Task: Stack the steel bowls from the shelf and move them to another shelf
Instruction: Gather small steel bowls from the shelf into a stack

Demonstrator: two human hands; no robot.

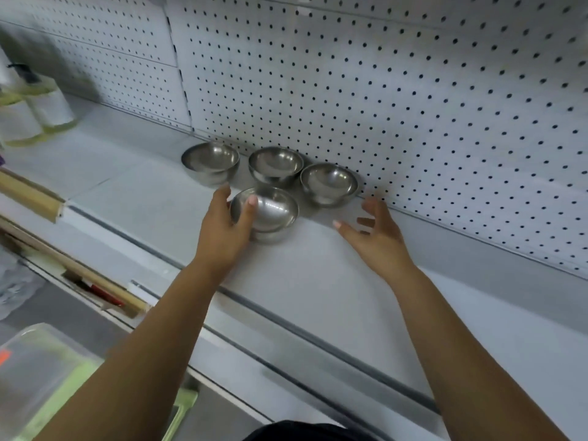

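Your left hand (224, 227) pinches the front bowl (273, 214) by its rim, thumb inside; your right hand (377, 232) hangs spread and empty beside it. Three other bowls (275, 163) sit behind on the shelf (318, 281). Slick steel may slip from that one-sided pinch and knock them.

Four steel bowls (210, 163) (275, 165) (328, 183) (273, 214), one left hand (222, 232), one right hand (378, 238), one shelf (318, 281).

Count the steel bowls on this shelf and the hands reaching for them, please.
Steel bowls: 4, namely three back bowls and the front bowl
Hands: 2, the left hand gripping the front bowl, the right hand open and holding nothing
Total: 6
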